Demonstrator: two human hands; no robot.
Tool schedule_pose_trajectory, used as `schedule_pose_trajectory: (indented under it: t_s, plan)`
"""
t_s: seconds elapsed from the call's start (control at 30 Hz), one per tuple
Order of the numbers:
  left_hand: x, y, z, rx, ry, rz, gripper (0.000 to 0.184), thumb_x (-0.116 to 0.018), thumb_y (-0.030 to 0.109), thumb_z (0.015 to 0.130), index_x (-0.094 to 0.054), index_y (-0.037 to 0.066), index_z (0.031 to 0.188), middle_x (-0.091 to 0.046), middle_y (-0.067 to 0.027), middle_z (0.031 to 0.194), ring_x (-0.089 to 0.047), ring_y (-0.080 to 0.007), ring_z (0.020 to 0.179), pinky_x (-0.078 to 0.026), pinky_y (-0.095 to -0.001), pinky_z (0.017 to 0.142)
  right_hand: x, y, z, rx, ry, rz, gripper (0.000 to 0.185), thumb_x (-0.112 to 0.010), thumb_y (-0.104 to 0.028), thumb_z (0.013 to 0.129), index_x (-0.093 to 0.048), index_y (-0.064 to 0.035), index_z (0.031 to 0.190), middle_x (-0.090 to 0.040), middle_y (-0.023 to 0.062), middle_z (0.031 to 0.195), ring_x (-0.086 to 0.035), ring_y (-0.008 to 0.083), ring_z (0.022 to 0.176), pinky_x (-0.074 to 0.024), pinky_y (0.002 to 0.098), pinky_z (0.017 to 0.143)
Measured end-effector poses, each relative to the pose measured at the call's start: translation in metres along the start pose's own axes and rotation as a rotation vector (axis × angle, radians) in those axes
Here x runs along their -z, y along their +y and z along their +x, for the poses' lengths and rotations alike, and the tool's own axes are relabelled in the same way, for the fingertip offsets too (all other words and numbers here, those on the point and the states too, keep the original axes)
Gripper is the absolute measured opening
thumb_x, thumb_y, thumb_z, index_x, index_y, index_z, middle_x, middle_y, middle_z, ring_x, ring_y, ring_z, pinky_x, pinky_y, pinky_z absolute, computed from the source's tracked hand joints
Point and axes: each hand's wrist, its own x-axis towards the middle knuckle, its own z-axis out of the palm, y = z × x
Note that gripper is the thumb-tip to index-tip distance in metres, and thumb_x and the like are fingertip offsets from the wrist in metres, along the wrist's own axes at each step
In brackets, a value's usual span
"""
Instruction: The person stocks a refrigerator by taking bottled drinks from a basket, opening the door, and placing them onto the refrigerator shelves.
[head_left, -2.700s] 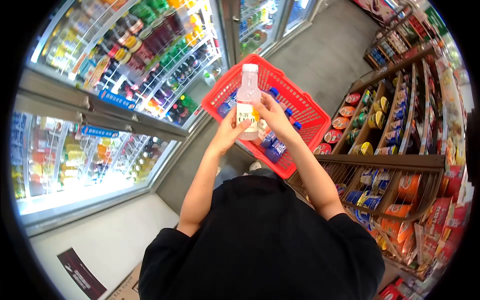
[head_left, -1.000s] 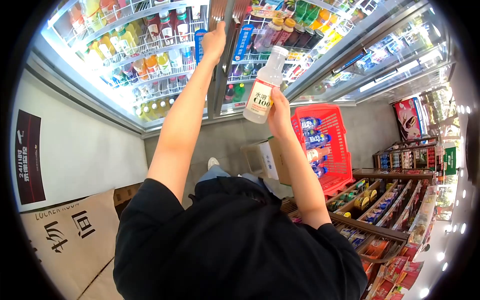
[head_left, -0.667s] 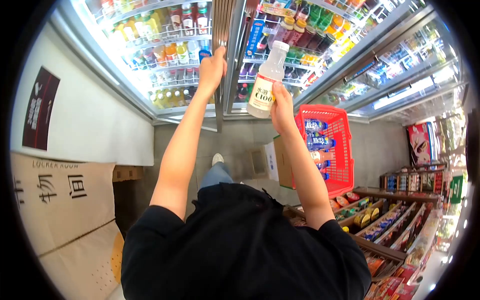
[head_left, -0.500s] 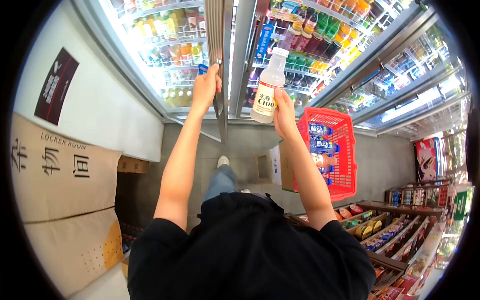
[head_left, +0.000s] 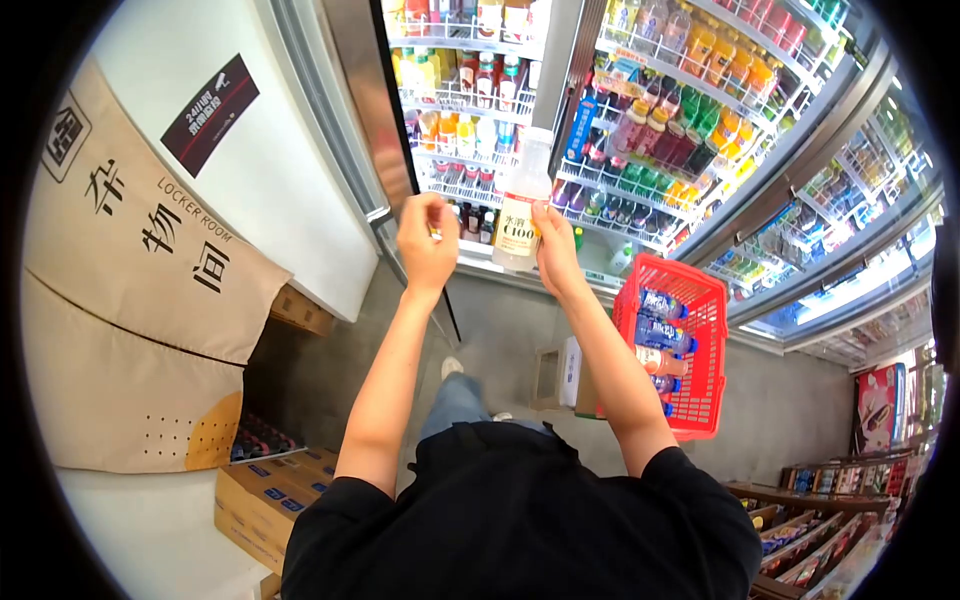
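My left hand (head_left: 428,243) is closed, its curled fingers at the free edge of the opened glass cooler door (head_left: 385,130); the exact contact is partly hidden. With my right hand (head_left: 556,250) I hold an upright bottle (head_left: 518,205) by its side. It has a white cap, cloudy pale contents and a cream label reading "C100". Behind the bottle are the lit cooler shelves (head_left: 465,103), lined with several rows of drinks. Right of my right forearm stands a red shopping basket (head_left: 708,350), holding blue-labelled bottles (head_left: 663,333) and a bottle of pinkish drink (head_left: 660,362).
A beige curtain (head_left: 150,300) marked "LOCKER ROOM" hangs at left, with a cardboard box (head_left: 262,505) below. Another carton (head_left: 560,375) sits on the floor by the basket. More glass-doored coolers (head_left: 850,190) line the right side, and snack shelves (head_left: 815,550) stand at lower right.
The cooler door has swung wider to the left, exposing more shelves. My left hand is lower in view, and the bottle has shifted slightly left and down. The camera view has also turned.
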Motion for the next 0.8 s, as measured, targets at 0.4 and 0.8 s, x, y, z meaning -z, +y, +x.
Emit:
schedule_pose_trajectory:
  t_s: [0.4, 0.8]
  plan:
    - [-0.040, -0.086, 0.088, 0.517, -0.291, -0.147, 0.029, -0.065, 0.027, 0.094, -0.065, 0.002, 0.109, -0.069, -0.0061, 0.093, -0.063, -0.0132, 0.077, -0.050, -0.0276, 0.071, -0.003, -0.004, 0.022, -0.101, 0.031, -0.025, 0.045, -0.063, -0.036, 0.098, -0.061, 0.0014, 0.124, -0.067, 0.0074, 0.115, -0.059, 0.0125, 0.107, -0.0449, 0.0308, 0.095]
    - [0.004, -0.095, 0.083, 0.615, 0.030, -0.087, 0.028, -0.063, 0.025, 0.095, -0.065, 0.001, 0.109, -0.067, -0.0082, 0.096, -0.062, -0.0138, 0.082, -0.050, -0.0271, 0.072, -0.052, 0.007, 0.076, -0.125, -0.026, -0.065, 0.043, -0.062, -0.035, 0.099, -0.061, 0.0011, 0.123, -0.067, 0.0075, 0.112, -0.060, 0.0133, 0.102, -0.0456, 0.0297, 0.093]
